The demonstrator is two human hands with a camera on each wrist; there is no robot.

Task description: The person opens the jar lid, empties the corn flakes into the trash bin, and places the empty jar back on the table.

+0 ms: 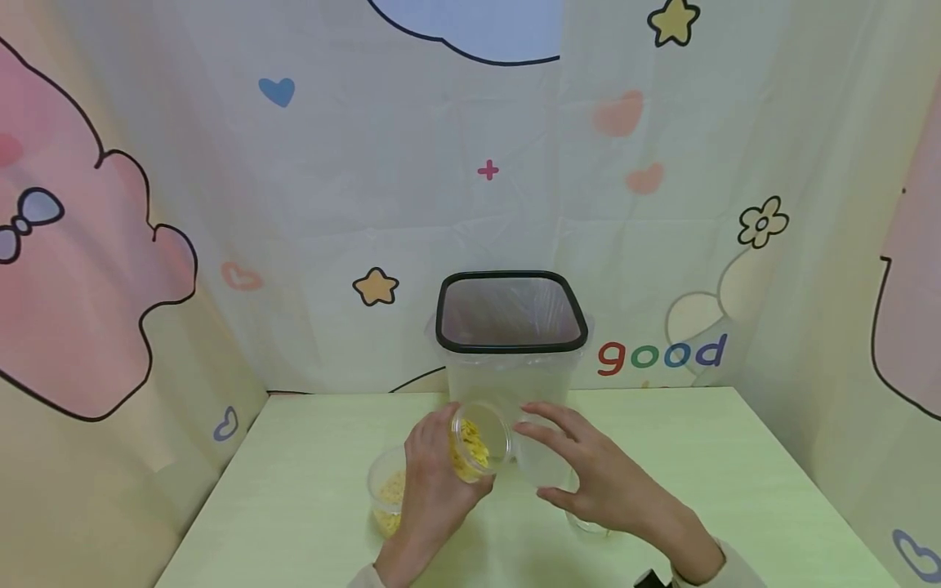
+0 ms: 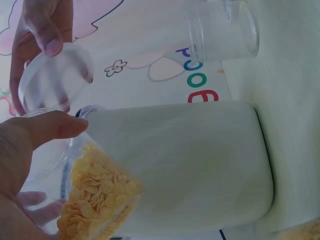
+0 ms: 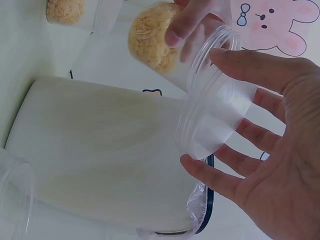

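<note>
My left hand grips a clear plastic jar that is tilted, its mouth toward the right. Yellow flakes lie in the lower part of that jar. Just right of the open mouth, a translucent round lid is held by its edge between the thumb and fingers of my right hand. In the head view the lid stands beside the jar mouth. In the right wrist view lid and jar rim overlap, and I cannot tell whether they touch.
Behind the hands stands a translucent bin with a black rim and a plastic liner. Another clear jar with flakes is on the table at the left. A clear jar stands at the right, partly behind my right hand in the head view.
</note>
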